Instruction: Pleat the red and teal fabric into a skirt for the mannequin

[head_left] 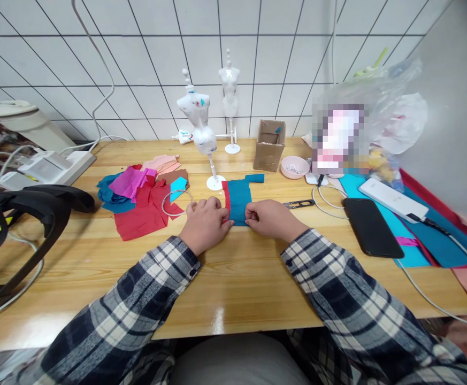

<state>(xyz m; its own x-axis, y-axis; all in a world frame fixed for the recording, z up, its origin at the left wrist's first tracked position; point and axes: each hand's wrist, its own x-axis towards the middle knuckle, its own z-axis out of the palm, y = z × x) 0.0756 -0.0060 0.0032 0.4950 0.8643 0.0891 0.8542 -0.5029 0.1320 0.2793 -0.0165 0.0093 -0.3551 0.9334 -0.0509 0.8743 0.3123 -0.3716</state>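
A small teal felt garment piece (240,197) with a red strip along its left edge lies flat on the wooden table (233,278). My left hand (206,223) is closed, its fingertips pinching the piece's lower left edge by the red strip. My right hand (271,218) is closed too, pinching the lower right corner of the same piece. Just behind the piece stands a white miniature mannequin (200,125) on a round base, and a second white mannequin (229,91) stands further back.
Red, magenta, blue and pink fabric scraps (140,198) lie left of my hands. A thread snipper (299,203), pink bowl (294,167) and cardboard box (270,144) sit to the right. A black phone (372,227), white power bank (391,199) and cables lie on teal felt.
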